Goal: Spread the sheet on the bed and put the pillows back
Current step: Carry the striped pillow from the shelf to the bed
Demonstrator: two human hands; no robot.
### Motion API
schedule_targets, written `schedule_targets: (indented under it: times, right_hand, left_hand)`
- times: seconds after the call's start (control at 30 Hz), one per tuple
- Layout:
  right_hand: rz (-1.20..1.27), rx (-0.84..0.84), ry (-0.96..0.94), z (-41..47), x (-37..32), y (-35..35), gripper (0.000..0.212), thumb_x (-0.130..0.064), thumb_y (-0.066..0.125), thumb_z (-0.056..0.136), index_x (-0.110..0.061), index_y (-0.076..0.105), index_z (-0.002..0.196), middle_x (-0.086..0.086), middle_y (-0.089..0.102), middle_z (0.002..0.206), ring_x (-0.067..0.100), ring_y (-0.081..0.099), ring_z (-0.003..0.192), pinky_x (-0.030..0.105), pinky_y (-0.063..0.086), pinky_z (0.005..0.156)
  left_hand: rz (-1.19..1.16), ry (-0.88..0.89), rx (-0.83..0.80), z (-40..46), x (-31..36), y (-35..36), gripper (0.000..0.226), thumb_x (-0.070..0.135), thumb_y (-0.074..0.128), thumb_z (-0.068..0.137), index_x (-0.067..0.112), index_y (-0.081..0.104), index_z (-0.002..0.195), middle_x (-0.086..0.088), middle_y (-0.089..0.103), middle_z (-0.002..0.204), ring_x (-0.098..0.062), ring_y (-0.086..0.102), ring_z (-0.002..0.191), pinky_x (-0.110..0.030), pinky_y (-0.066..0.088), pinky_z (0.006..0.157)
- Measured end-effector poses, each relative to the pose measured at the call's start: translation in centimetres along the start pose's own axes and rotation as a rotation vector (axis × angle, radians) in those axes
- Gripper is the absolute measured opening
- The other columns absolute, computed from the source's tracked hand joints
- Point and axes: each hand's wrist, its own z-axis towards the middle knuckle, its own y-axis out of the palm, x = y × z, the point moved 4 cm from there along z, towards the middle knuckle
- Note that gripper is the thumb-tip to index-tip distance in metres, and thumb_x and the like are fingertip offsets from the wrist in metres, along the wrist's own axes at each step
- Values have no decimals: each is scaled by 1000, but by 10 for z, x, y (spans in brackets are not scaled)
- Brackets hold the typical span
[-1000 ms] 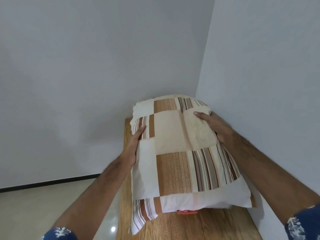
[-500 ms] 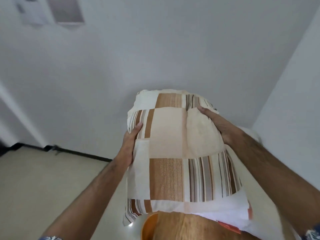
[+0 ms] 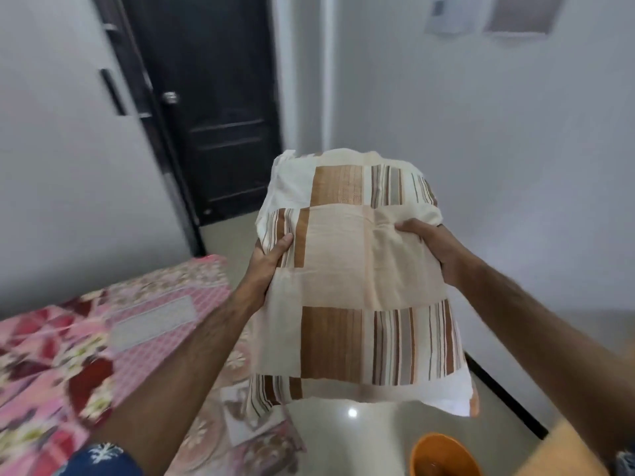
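I hold a cream pillow (image 3: 357, 286) with brown striped patches up in the air in front of me, over the floor. My left hand (image 3: 269, 257) grips its left edge, thumb on top. My right hand (image 3: 427, 243) grips the right side, fingers curled into the fabric. A second pillow may lie under the top one; its white edge shows at the lower right. The bed (image 3: 103, 341) lies at the lower left, covered by a pink and red patterned sheet that hangs over its near corner.
A dark door (image 3: 213, 108) stands closed behind the bed's far end. White walls run left and right. Glossy tiled floor (image 3: 360, 438) lies below the pillow, with an orange bowl-like object (image 3: 443, 455) and a wooden surface corner (image 3: 563, 451) at the bottom right.
The view has swung left from the wooden table in the corner toward the bed and door. The pillow has come off the table and is carried along in both hands.
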Motion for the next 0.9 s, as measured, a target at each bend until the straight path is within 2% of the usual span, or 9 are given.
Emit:
schedule_targets:
  times: [0.17,0.27,0.37,0.43,0.57,0.67,0.73,0.8,0.9]
  right_hand:
    - [-96,-219,23,20,26,189,46,-34,79,79,-20,66,121,8,76,108,27,73,95,38,58,77]
    - [-138,-393,67,10,49,300,32,-30,74,85,-19,66,114,7,75,101,25,71,91,36,56,76]
    - [-217,-606,103,-13,76,417,40,-33,74,83,-18,65,119,10,76,109,28,72,96,39,58,81]
    - [-229,-703,114,-31,93,481,40,-30,76,81,-18,67,118,11,76,110,29,73,98,41,59,84]
    - [-255,-904,115,-84,128,613,39,-23,76,82,-15,67,119,12,76,110,32,74,99,50,59,90]
    - [-248,-1008,127,-116,154,695,39,-21,74,84,-12,66,121,13,76,111,32,74,95,47,61,83]
    - [-239,-1067,145,-136,175,749,34,-21,74,85,-13,66,118,11,77,105,30,74,90,42,61,76]
    - [-208,-1123,181,-154,190,796,38,-24,76,85,-16,64,120,11,76,108,32,74,95,48,61,83]
    - [-176,-1182,203,-177,207,870,39,-26,77,86,-19,64,122,7,77,109,26,76,95,42,61,80]
  left_hand:
    - [6,19,272,-60,9,-188,49,31,71,92,20,56,137,-2,72,121,-14,72,104,-21,59,74]
    - [25,28,443,-120,6,-287,52,36,74,89,19,58,136,-2,73,123,-14,72,108,-29,59,90]
    - [27,37,666,-194,-1,-381,60,40,78,85,18,58,137,0,72,125,-15,70,113,-35,54,102]
    - [35,34,771,-240,-5,-428,68,44,81,80,20,56,138,2,71,127,-15,67,118,-36,51,105]
    - [4,14,983,-333,-2,-513,46,23,75,90,22,57,133,5,73,120,-3,70,107,-24,53,99]
    - [74,4,1107,-382,4,-568,57,26,78,88,21,54,139,5,70,126,-3,68,112,-28,51,104]
    - [85,1,1160,-408,10,-604,48,20,75,90,21,56,134,6,71,120,-1,70,106,-22,55,97]
    - [100,-4,1207,-426,18,-642,43,17,74,91,22,57,130,8,71,116,0,70,103,-16,56,90]
    - [96,-78,1234,-451,33,-705,50,24,79,87,21,57,132,7,73,116,1,70,102,-27,55,100]
